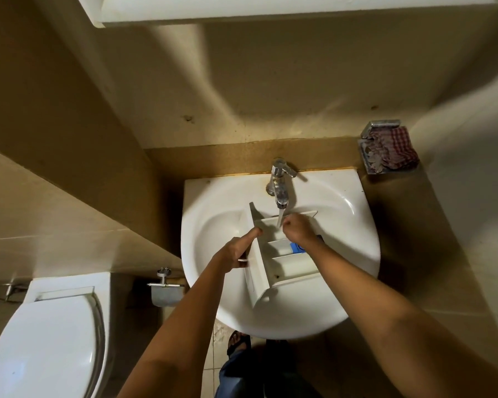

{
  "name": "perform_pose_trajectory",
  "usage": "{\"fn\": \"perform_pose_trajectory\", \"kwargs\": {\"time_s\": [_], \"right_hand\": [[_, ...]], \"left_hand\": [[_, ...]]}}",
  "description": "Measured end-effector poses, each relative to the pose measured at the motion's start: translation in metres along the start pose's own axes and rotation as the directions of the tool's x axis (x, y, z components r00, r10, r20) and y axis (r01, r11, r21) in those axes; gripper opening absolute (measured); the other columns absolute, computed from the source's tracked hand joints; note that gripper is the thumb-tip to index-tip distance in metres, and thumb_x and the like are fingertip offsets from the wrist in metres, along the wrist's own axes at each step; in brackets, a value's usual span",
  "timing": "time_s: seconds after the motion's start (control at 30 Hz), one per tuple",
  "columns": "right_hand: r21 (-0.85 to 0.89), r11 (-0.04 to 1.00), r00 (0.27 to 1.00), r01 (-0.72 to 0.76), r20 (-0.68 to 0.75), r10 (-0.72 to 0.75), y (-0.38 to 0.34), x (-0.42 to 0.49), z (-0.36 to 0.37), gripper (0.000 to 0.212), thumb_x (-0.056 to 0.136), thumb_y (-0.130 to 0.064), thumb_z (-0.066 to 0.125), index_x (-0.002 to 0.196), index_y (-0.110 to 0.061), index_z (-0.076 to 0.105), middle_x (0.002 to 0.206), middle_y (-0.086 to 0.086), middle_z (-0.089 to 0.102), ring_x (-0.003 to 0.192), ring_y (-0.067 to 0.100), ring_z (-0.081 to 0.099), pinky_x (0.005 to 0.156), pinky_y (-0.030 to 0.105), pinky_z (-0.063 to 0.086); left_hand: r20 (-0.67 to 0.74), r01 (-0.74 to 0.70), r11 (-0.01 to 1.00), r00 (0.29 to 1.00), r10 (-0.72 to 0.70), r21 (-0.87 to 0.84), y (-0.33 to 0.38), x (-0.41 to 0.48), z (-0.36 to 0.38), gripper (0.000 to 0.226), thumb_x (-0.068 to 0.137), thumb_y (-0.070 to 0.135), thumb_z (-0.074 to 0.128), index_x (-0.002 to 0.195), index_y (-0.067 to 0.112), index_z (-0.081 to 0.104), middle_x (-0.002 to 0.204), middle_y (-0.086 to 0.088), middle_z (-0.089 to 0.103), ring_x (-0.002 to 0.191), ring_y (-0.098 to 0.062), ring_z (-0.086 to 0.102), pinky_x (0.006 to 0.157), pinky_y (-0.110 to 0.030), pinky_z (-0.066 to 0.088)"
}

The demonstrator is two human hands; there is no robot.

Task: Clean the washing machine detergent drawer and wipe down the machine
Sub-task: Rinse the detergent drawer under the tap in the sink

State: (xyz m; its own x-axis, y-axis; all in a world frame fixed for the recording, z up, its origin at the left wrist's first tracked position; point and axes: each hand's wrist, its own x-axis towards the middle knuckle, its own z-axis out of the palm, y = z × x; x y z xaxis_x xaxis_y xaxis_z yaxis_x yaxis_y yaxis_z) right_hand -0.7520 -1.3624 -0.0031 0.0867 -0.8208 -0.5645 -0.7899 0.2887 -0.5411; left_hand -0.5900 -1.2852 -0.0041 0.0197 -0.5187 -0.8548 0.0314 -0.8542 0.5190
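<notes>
Head view: the left hand [237,252] is gripping the front of the detergent drawer [295,267] in the sink [357,225], while the right hand [298,229] is curling inside it under the running tap [279,182], grasp unclear.

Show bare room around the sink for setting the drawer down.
Bare: the sink bowl left of the drawer; its back ledge either side of the tap; the bowl right of the right hand. Crowded: the middle under the tap, filled by drawer, left hand and right hand.
</notes>
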Motion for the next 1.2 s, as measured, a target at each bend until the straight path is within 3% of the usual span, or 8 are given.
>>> {"fn": "perform_pose_trajectory", "kwargs": {"time_s": [0.17, 0.4, 0.5, 0.6, 0.77, 0.9, 1.1, 1.2], "right_hand": [[-0.302, 0.921, 0.913, 0.245, 0.390, -0.116, -0.027, -0.014, 0.017, 0.030, 0.095, -0.018, 0.039, 0.116, -0.005, 0.057, 0.116, 0.015, 0.061, 0.106, 0.031, 0.058, 0.080, 0.032, 0.044], [-0.406, 0.863, 0.909, 0.300, 0.397, -0.129, 0.004, -0.015, -0.019, 0.039, 0.094, -0.044, 0.046, 0.066, -0.019, 0.056, 0.073, 0.001, 0.057, 0.080, 0.022, 0.054, 0.063, 0.030, 0.035], [-0.589, 0.772, 0.927, 0.239, 0.375, -0.002, 0.006, -0.010, -0.021, 0.057, 0.088, -0.068, 0.034, 0.083, -0.020, 0.063, 0.096, 0.003, 0.064, 0.097, 0.026, 0.057, 0.073, 0.033, 0.040], [-0.514, 0.818, 0.903, 0.259, 0.430, -0.015, -0.004, -0.016, -0.006, 0.058, 0.095, -0.059, 0.025, 0.135, -0.025, 0.048, 0.135, 0.007, 0.053, 0.120, 0.029, 0.050, 0.087, 0.035, 0.039], [-0.255, 0.900, 0.851, 0.352, 0.488, -0.194, -0.007, -0.024, -0.001, 0.026, 0.097, -0.035, 0.041, 0.102, -0.023, 0.064, 0.107, 0.003, 0.061, 0.104, 0.023, 0.056, 0.086, 0.036, 0.043], [-0.438, 0.859, 0.937, 0.266, 0.325, -0.125, 0.014, -0.011, -0.018, 0.042, 0.096, -0.041, 0.034, 0.078, -0.013, 0.058, 0.091, 0.007, 0.062, 0.088, 0.026, 0.055, 0.073, 0.032, 0.038], [-0.556, 0.804, 0.948, 0.210, 0.316, -0.029, -0.002, -0.008, -0.002, 0.054, 0.099, -0.045, 0.026, 0.131, -0.013, 0.054, 0.136, 0.015, 0.052, 0.121, 0.034, 0.050, 0.092, 0.036, 0.039], [-0.394, 0.849, 0.893, 0.351, 0.415, -0.177, -0.019, -0.018, 0.018, 0.036, 0.094, -0.032, 0.037, 0.115, -0.015, 0.060, 0.119, 0.011, 0.062, 0.103, 0.028, 0.059, 0.081, 0.035, 0.046]], "left_hand": [[-0.015, -0.028, 0.998, 1.000, 0.027, -0.059, -0.001, 0.001, 0.006, 0.083, 0.046, 0.066, 0.066, 0.109, 0.012, 0.066, 0.100, -0.007, 0.068, 0.097, -0.023, 0.065, 0.095, -0.037, 0.053], [-0.030, -0.046, 0.997, 0.999, 0.044, -0.056, -0.004, 0.002, 0.006, 0.077, 0.055, 0.063, 0.066, 0.109, 0.008, 0.069, 0.103, -0.013, 0.071, 0.092, -0.025, 0.067, 0.090, -0.035, 0.056], [-0.034, -0.038, 0.997, 0.999, 0.036, -0.061, -0.003, 0.001, 0.007, 0.080, 0.051, 0.064, 0.067, 0.109, 0.010, 0.069, 0.107, -0.013, 0.072, 0.101, -0.026, 0.068, 0.091, -0.036, 0.056], [-0.026, -0.039, 0.997, 0.999, 0.038, -0.060, 0.000, -0.003, 0.007, 0.081, 0.048, 0.064, 0.067, 0.108, 0.010, 0.069, 0.105, -0.012, 0.072, 0.098, -0.026, 0.068, 0.092, -0.036, 0.055], [-0.015, -0.034, 0.998, 0.999, 0.033, -0.056, 0.003, -0.007, 0.004, 0.065, 0.062, 0.057, 0.067, 0.107, 0.010, 0.070, 0.103, -0.010, 0.072, 0.096, -0.023, 0.068, 0.091, -0.034, 0.056], [-0.042, -0.022, 0.998, 0.999, 0.019, -0.065, 0.001, -0.007, 0.005, 0.076, 0.059, 0.063, 0.070, 0.113, 0.011, 0.067, 0.110, -0.013, 0.071, 0.103, -0.026, 0.067, 0.093, -0.037, 0.055], [-0.040, -0.025, 0.996, 0.999, 0.022, -0.082, 0.001, -0.009, 0.007, 0.089, 0.044, 0.069, 0.068, 0.113, 0.012, 0.065, 0.111, -0.011, 0.069, 0.104, -0.026, 0.065, 0.094, -0.037, 0.053], [-0.034, -0.032, 0.997, 0.999, 0.030, -0.070, 0.002, -0.010, 0.007, 0.088, 0.046, 0.068, 0.066, 0.115, 0.012, 0.064, 0.109, -0.009, 0.069, 0.101, -0.023, 0.065, 0.089, -0.033, 0.054]]}}
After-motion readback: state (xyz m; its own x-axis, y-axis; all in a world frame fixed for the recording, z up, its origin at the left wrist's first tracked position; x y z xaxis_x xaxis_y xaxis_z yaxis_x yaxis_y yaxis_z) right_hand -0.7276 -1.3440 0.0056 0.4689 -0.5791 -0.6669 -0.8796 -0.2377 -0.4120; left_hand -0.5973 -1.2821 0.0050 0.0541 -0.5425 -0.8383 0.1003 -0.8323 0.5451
